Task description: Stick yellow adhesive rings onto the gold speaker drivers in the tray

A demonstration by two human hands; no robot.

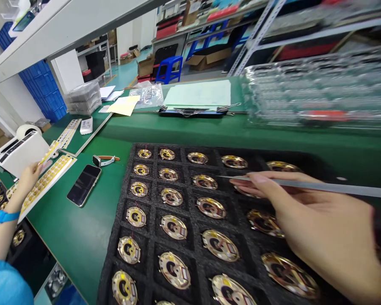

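My right hand (324, 224) is closed around a thin, pointed metal tool that looks like tweezers (346, 188). Its tip points left, over the black foam tray (187, 212), close to a round gold-rimmed part (205, 181). Rows of such parts, with black and yellow pieces inside and fine red wires on some, sit in the square pockets. My fingers hide a few parts on the right side, including most of a gold part (247, 189) under the fingertips. My left hand is outside the picture.
A phone (84, 185) and a wristwatch (104, 161) lie left of the tray. Beyond are a clipboard (197, 95) and clear plastic trays (317, 89). At left, a co-worker's hand (30, 178) reaches towards a white device (22, 154) beside a sticker sheet (47, 180).
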